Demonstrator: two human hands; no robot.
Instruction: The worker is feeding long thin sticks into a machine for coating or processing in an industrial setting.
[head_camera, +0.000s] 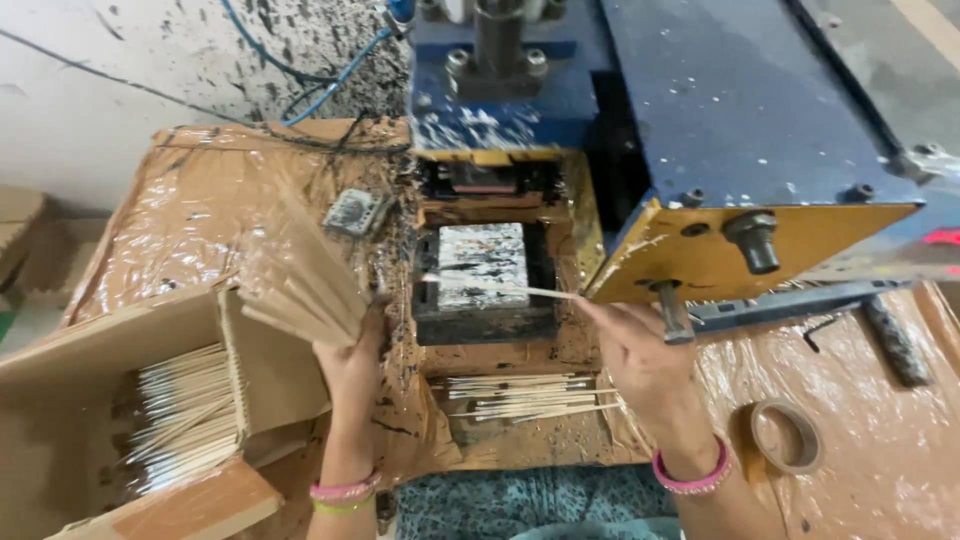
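pink bangles (691, 478), teal patterned clothing (520, 505)

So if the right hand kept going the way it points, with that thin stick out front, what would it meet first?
Probably the paint-spattered block in the machine's recess. The right hand points up and left, and its thin stick already reaches over that block. Whether the stick touches it or hangs above is unclear.

Paint-spattered pale wall (120, 60) behind.
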